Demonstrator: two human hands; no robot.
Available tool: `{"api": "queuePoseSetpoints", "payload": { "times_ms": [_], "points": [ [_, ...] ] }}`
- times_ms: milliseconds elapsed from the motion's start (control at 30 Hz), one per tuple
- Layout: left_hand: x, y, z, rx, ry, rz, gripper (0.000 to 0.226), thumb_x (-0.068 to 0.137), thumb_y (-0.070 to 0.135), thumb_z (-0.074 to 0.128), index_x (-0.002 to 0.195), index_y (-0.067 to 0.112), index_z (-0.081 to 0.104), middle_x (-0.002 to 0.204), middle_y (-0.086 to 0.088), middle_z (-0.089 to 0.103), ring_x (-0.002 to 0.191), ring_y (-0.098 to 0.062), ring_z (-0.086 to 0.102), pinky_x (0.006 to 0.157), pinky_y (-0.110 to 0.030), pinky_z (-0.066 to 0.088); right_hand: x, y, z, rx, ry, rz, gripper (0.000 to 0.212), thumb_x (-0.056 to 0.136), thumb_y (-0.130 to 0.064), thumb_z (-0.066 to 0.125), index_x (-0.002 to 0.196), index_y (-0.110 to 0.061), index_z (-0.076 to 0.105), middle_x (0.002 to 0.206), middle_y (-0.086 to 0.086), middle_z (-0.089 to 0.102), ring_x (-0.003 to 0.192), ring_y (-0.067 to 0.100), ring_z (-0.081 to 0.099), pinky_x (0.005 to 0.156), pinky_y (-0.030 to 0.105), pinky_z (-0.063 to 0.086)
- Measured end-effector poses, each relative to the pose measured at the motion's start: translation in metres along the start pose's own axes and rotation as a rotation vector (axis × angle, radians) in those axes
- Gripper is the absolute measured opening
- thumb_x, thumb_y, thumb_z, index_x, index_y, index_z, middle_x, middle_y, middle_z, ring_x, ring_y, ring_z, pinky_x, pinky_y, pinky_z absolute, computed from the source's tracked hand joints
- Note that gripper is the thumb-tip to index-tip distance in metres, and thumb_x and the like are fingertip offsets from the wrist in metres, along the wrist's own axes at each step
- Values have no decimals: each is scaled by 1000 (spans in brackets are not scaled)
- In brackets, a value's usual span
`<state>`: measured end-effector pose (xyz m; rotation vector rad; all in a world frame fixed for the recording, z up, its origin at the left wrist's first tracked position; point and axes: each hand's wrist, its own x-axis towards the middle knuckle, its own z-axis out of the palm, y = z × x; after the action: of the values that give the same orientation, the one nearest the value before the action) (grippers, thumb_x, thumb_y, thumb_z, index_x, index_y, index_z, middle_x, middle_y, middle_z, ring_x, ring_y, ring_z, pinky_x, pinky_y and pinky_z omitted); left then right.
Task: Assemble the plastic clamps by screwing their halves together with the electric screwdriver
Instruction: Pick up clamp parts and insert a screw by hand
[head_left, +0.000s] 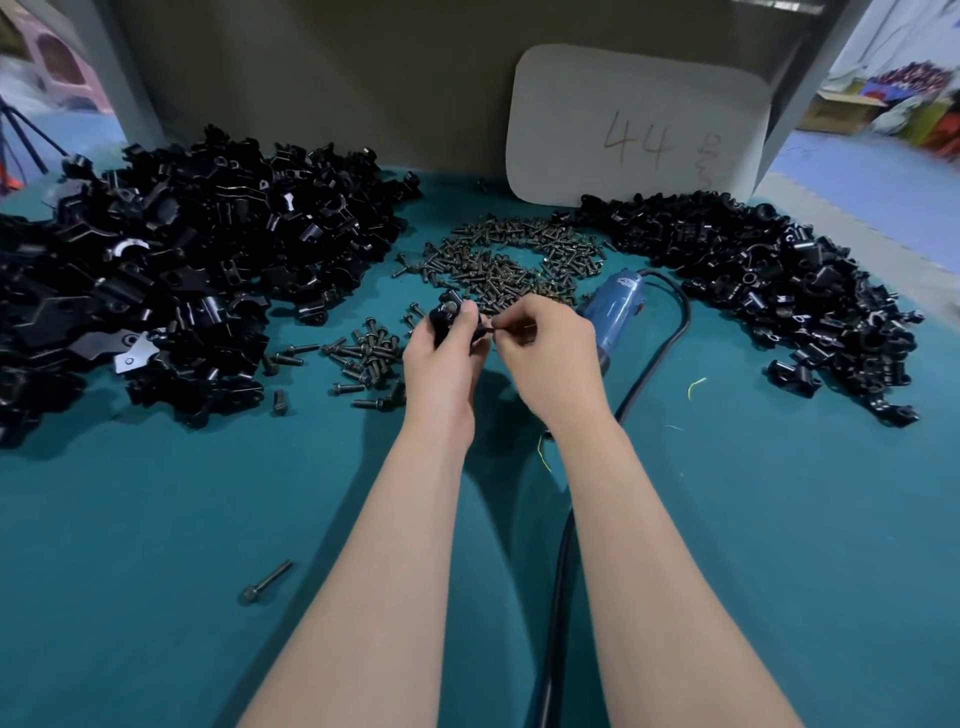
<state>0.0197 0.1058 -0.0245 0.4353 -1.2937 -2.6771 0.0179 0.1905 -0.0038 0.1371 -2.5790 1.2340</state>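
The left hand (441, 358) grips a black clamp (451, 312) just above the green table (156, 519), and the right hand (550, 353) pinches a screw (488, 328) whose tip meets the clamp's side. Just behind the right hand the blue screwdriver (615, 309) lies on the table, beside a spread of loose screws (509, 260). Heaps of black clamp parts lie far left (182, 260) and far right (769, 291), and a white card (639, 119) marked 44 leans at the back.

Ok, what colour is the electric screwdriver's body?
Blue; the head view shows the electric screwdriver lying on the table just beyond the right hand.
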Motion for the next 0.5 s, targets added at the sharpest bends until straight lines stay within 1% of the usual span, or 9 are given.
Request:
{"api": "queuePoseSetpoints", "payload": {
  "times_ms": [67, 100, 167, 233, 300, 367, 400, 467, 500],
  "points": [
    [0, -1, 1, 117, 34, 64, 6, 96, 15, 58, 90, 14, 58, 91, -5, 62, 89, -18, 59, 89, -30, 51, 0, 1, 3, -28, 15, -12, 16, 86, -5, 59, 80, -20, 59, 78, -7, 59, 72, 11, 54, 66, 14, 40],
    [0, -3, 1, 200, 58, 112, 6, 96, 17, 59, 90, 15, 59, 90, -2, 62, 88, -17, 59, 88, -31, 51, -1, 1, 4, -41, 18, -17, 15, 86, -5, 58, 80, -19, 59, 81, -3, 61, 76, 15, 55, 71, 20, 42],
    [0, -6, 2, 372, 93, 216, 8, 95, 20, 60, 96, 13, 61, 89, 0, 64, 86, -17, 59, 85, -30, 48, -1, -1, 8, -96, 16, -33, 13, 87, -5, 55, 82, -15, 61, 87, 3, 63, 80, 20, 56, 75, 31, 47],
    [1, -9, 1, 465, 106, 275, 17, 95, 21, 60, 106, 8, 61, 96, -1, 66, 92, -18, 62, 87, -30, 49, -2, -2, 12, -158, 23, -52, 12, 89, -7, 51, 88, -9, 64, 89, 6, 64, 80, 22, 56, 74, 35, 48],
    [2, -8, 1, 456, 111, 286, 14, 95, 21, 59, 103, 10, 60, 96, -1, 66, 91, -17, 62, 87, -30, 49, -2, -2, 15, -106, 26, -40, 13, 91, -9, 53, 94, -10, 65, 87, 2, 64, 76, 17, 58, 72, 28, 50],
    [2, -6, 0, 378, 121, 252, 6, 96, 20, 58, 92, 16, 59, 88, 2, 63, 83, -13, 59, 82, -29, 49, -1, -1, 13, 48, 1, 12, 12, 92, -10, 57, 102, -12, 64, 82, -8, 60, 71, 3, 57, 68, 14, 49],
    [1, -5, 0, 336, 129, 228, 9, 96, 20, 58, 88, 18, 58, 85, 2, 62, 81, -13, 58, 82, -31, 49, -1, -1, 12, 104, -19, 32, 13, 92, -11, 59, 104, -12, 64, 82, -11, 59, 72, 0, 57, 70, 11, 50],
    [2, -5, -1, 257, 129, 174, 13, 96, 20, 58, 83, 18, 57, 85, 0, 62, 83, -17, 58, 88, -38, 50, 0, 1, 12, 99, -37, 17, 13, 92, -12, 60, 104, -10, 67, 86, -8, 61, 80, 4, 60, 79, 15, 49],
    [2, -5, -1, 230, 121, 153, 13, 96, 20, 58, 83, 18, 57, 86, -1, 62, 85, -18, 58, 91, -39, 50, 0, 1, 12, 75, -25, -4, 13, 92, -13, 60, 102, -9, 68, 86, -6, 62, 82, 8, 60, 80, 17, 48]
  ]
}}
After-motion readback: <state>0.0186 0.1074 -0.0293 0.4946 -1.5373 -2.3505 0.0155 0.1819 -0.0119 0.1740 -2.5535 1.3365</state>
